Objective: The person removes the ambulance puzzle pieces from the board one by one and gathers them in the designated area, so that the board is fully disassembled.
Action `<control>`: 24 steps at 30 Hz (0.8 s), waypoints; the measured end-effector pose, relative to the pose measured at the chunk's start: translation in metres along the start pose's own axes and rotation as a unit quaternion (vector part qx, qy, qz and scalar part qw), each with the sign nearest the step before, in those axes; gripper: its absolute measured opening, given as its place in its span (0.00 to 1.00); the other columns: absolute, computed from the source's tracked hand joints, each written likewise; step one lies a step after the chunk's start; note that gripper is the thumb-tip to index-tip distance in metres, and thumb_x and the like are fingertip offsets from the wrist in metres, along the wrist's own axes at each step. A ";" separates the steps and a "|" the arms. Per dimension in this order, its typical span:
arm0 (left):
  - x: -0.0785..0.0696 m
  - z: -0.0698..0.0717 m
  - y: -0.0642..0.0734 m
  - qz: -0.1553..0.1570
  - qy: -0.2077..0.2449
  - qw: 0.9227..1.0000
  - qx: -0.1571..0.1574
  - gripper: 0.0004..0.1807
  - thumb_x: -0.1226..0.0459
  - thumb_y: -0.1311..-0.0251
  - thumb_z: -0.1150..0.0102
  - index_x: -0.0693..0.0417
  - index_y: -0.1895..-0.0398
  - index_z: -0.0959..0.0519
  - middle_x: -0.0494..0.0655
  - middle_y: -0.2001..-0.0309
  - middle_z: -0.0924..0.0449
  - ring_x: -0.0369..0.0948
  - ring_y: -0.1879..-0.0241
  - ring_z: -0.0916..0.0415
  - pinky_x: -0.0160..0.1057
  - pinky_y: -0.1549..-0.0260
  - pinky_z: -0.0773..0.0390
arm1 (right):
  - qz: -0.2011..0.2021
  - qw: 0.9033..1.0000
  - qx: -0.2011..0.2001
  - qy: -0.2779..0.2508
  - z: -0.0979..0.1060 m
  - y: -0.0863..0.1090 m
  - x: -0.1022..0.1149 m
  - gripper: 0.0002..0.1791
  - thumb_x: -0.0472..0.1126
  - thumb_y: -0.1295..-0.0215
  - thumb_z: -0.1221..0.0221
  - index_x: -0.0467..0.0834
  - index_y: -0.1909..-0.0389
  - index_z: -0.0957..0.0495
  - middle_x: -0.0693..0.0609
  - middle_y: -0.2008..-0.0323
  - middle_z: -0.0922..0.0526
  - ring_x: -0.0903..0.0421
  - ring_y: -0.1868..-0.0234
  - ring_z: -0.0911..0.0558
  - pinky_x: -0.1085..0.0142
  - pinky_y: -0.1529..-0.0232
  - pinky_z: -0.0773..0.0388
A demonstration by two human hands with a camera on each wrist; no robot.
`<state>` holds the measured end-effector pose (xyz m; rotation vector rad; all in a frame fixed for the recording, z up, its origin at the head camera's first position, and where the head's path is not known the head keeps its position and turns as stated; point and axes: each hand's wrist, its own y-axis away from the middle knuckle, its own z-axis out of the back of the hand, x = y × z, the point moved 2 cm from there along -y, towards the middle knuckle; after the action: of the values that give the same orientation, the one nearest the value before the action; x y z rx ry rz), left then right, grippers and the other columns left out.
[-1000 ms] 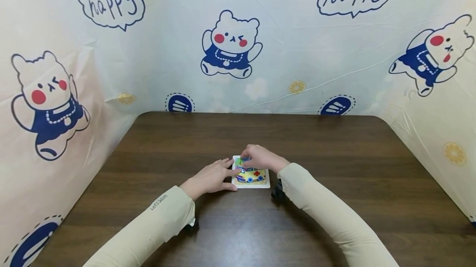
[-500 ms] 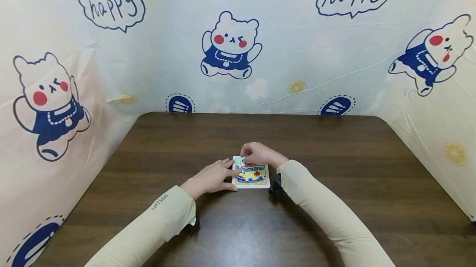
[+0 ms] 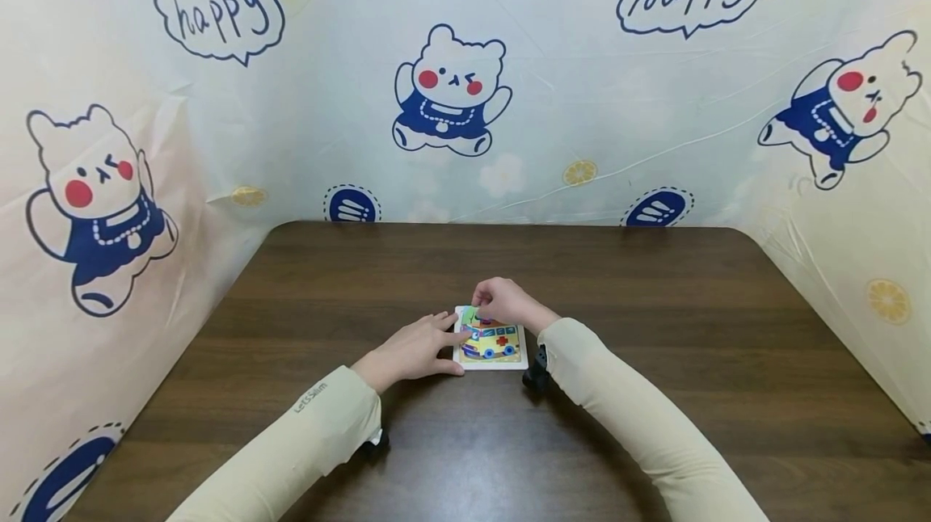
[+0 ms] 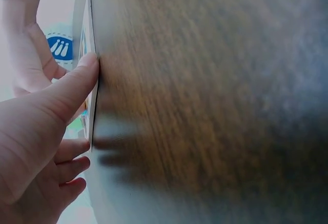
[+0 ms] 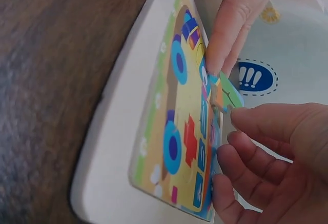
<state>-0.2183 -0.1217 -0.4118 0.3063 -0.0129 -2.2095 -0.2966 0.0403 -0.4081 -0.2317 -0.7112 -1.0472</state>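
The left hand [image 3: 410,350] is laid at the left side of the picture board [image 5: 110,167], its fingers straight and grasping nothing, probably so that sliding is prevented. The board is placed flat on the tabletop [image 3: 465,263]. At its far-left part, one green piece [image 5: 230,93] is held tilted, pinched by the fingers of the right hand [image 3: 505,302], perhaps so that its underside is kept free. One board and two hands are counted.

Sleeves [image 3: 272,449] cut off, board [image 3: 500,344] — partly hidden
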 end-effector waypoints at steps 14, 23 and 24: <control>0.001 -0.003 -0.004 0.032 -0.028 0.999 -0.012 0.38 0.44 0.41 0.47 0.62 0.37 0.34 0.57 0.36 0.38 0.50 0.35 0.44 0.47 0.39 0.44 | -0.002 0.999 -0.018 0.029 -0.003 0.001 0.000 0.03 0.34 0.43 0.37 0.42 0.73 0.23 0.53 0.76 0.24 0.57 0.74 0.26 0.67 0.70 0.27; 0.001 -0.005 -0.006 0.035 -0.028 0.999 -0.018 0.38 0.45 0.42 0.46 0.63 0.37 0.35 0.56 0.36 0.38 0.49 0.35 0.44 0.47 0.39 0.44 | -0.001 0.999 -0.022 0.035 -0.002 0.001 0.000 0.04 0.35 0.44 0.37 0.42 0.74 0.22 0.53 0.76 0.24 0.57 0.74 0.26 0.67 0.70 0.27; 0.001 -0.005 -0.006 0.036 -0.028 0.999 -0.017 0.38 0.45 0.42 0.46 0.63 0.37 0.35 0.56 0.36 0.38 0.49 0.35 0.44 0.47 0.39 0.44 | -0.001 0.999 -0.024 0.033 -0.001 0.001 0.000 0.03 0.35 0.44 0.37 0.42 0.74 0.22 0.53 0.76 0.24 0.57 0.74 0.26 0.67 0.70 0.27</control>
<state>-0.2223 -0.1179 -0.4178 0.2214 -0.0164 -2.1433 -0.2950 0.0406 -0.4089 -0.2366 -0.6276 -1.0693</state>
